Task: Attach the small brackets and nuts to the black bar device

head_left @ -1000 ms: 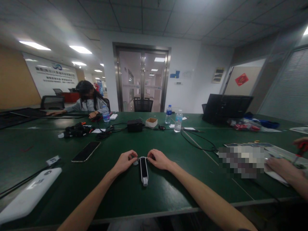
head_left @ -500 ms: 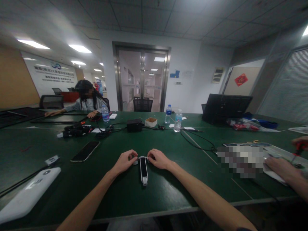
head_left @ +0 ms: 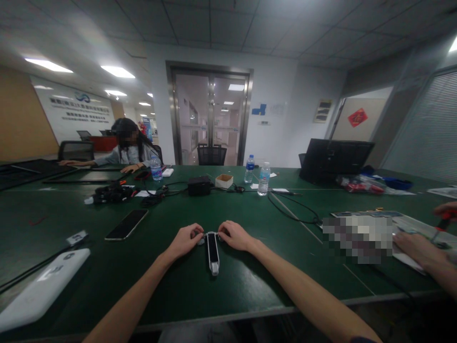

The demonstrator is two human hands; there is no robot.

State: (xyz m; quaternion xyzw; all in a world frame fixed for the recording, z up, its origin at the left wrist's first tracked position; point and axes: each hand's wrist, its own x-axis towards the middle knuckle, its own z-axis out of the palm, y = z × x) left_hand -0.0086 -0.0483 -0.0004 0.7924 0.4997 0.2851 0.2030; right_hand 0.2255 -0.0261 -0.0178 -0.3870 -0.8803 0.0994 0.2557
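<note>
A small black and white elongated device (head_left: 213,252) lies lengthwise on the green table (head_left: 185,295) in front of me. My left hand (head_left: 184,240) pinches at its far end from the left, fingers curled around a small pale part there. My right hand (head_left: 233,235) pinches the same far end from the right, fingers closed. Both forearms rest over the table's near edge.
A black phone (head_left: 126,224) and a white slab (head_left: 43,288) lie to my left. Cables, a black box (head_left: 200,186), a small carton (head_left: 224,181) and two water bottles (head_left: 264,179) sit further back. Another person's hands (head_left: 421,250) work at the right; a person sits far left.
Both hands stay at the far end of the device; the view has shifted very slightly. The seated person's arms at the far left have moved a little.
</note>
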